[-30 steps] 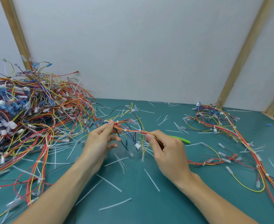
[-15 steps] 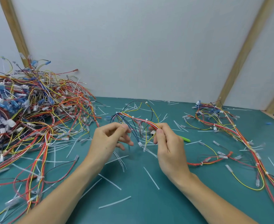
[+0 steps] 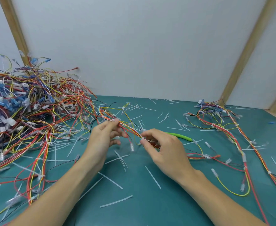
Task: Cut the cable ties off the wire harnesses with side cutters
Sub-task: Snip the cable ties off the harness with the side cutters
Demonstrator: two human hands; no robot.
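Hands pinched one red, yellow and white wire harness [image 3: 130,128] above the teal tabletop [image 3: 134,212]: left hand [image 3: 103,137] at ten o'clock, right hand [image 3: 165,149] at four o'clock, each grip closed on it.

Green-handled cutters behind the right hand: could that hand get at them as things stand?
Probably not yet: the cutters lie just beyond the right hand, nothing between, but its fingers pinch the wire harness.

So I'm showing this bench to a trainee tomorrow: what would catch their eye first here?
Probably the big tangled heap of wire harnesses piled at the left against the wall. Next, the two hands at centre: the left hand and right hand pinch one harness between them above the green table, which is littered with cut white cable ties. A smaller spread of harnesses lies at the right.
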